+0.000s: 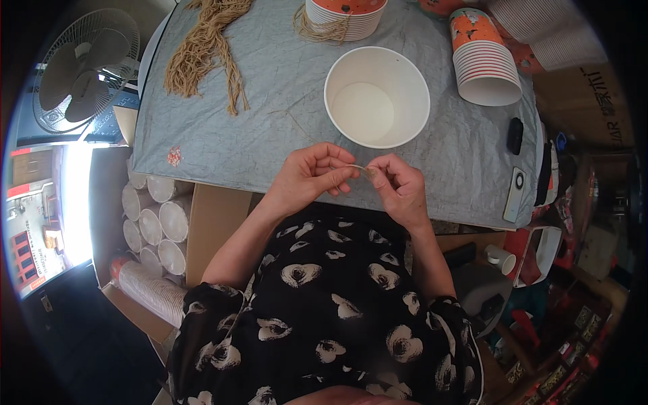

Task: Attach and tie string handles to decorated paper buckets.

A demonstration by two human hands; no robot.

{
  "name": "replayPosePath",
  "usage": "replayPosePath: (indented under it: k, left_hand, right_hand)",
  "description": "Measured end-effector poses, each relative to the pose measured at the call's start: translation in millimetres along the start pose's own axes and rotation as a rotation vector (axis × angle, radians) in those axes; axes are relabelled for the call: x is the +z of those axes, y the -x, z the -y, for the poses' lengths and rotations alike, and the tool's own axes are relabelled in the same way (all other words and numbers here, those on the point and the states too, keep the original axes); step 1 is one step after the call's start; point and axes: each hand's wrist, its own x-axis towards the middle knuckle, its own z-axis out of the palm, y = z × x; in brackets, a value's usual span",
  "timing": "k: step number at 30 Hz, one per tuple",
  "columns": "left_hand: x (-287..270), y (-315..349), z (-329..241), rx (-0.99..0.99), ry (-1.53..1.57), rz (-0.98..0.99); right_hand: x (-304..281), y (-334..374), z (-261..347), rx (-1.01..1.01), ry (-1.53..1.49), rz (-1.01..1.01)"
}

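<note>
Grey-clothed and creased, a wide table (pixel 263 158) is being seen from above. At its left, beyond the edge, floor space is being taken by a standing fan (pixel 86 71), and below that, pale round-ended rolls (pixel 152 226) are being kept beside a brown cardboard panel (pixel 216 223). Near the table's far left edge, cloth is being covered by a loose hank of brown twine (pixel 196 64). At the far right, a tilted stack of orange-and-white tubs (pixel 487 71) is being supported by the tabletop, while at the far middle another tub stack (pixel 358 27) is being draped with twine loops (pixel 314 28). Just beyond the hands, a white tub (pixel 368 66) is being shown mouth up. Above the near edge, the left hand (pixel 307 179) and the right hand (pixel 403 190) are being held close together, each with thumb and forefinger pinched closed. Over at the right, a slim pale device (pixel 515 194) and a small black object (pixel 515 136) are being left apart. Between the two pinches, a short strand of twine (pixel 358 166) is being gripped.
</note>
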Motion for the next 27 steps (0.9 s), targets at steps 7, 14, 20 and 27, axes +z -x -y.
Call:
replayPosePath:
  k: [7,14,20,27]
  left_hand:
    - [1,0,4,0.026,-0.103,-0.081]
    - [4,-1,9,0.065,-0.147,-0.082]
    - [11,-2,12,0.105,-0.135,-0.096]
    - [22,-1,5,0.131,-0.073,-0.106]
  right_hand:
    - [0,-1,11,0.062,-0.013,0.016]
    - [3,-1,-1,-0.109,0.067,-0.063]
    - [5,1,4,-0.05,-0.13,-0.104]
    - [-4,3,11,0.011,-0.188,-0.124]
